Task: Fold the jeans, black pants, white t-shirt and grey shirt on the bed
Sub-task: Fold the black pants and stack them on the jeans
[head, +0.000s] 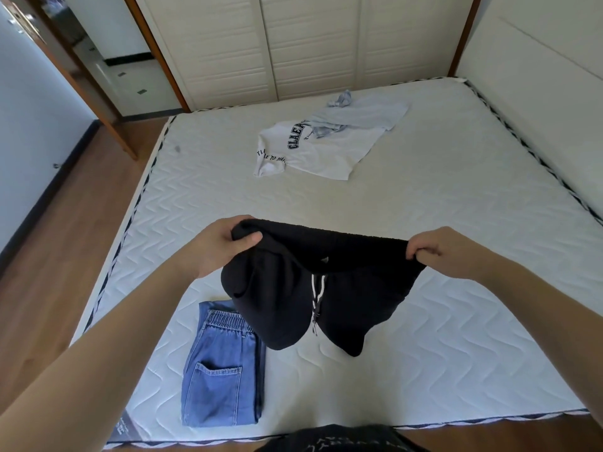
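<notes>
Black pants (287, 288) with a white drawstring hang in the air above the near part of the bed (440, 223). My left hand (225, 243) grips the left end of their waistband and my right hand (434, 247) grips the right end, stretching it flat. The legs droop down toward the mattress. Folded blue jeans (222, 376) lie flat near the front left edge, partly under the hanging pants. Farther back lies a white t-shirt (313, 151) with dark lettering, spread out. A grey shirt (355, 117) lies crumpled over its upper right part.
White wardrobe doors (293, 44) stand behind the bed and a pale headboard panel (538, 76) runs along its right side. Wood floor (58, 223) and an open doorway lie to the left.
</notes>
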